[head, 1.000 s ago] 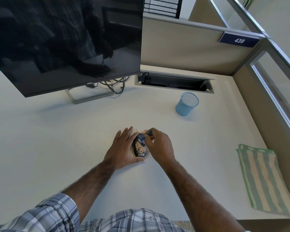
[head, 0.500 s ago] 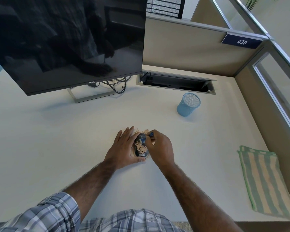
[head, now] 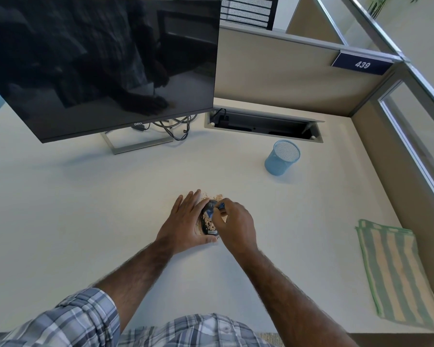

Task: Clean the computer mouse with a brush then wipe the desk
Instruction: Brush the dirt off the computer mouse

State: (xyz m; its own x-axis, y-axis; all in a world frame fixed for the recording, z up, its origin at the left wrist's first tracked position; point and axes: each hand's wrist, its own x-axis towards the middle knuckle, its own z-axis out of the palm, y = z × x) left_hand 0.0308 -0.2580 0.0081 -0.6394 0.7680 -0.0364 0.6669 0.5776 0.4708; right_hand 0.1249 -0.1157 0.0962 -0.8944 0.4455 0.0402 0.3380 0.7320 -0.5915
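A dark computer mouse speckled with tan crumbs lies on the white desk in the middle of the view. My left hand lies against its left side, fingers straight and thumb under its near end. My right hand pinches a small blue brush over the front half of the mouse. Tan crumbs are scattered on the desk just beyond the mouse. Most of the brush is hidden by my fingers.
A green and tan striped cloth lies at the desk's right edge. A blue mesh cup stands beyond the mouse to the right. A dark monitor on its stand, cables and a cable tray fill the back.
The brush in my right hand has shifted slightly across the mouse's top. Fewer crumbs seem to lie on the mouse's front. My left hand has stayed where it was.
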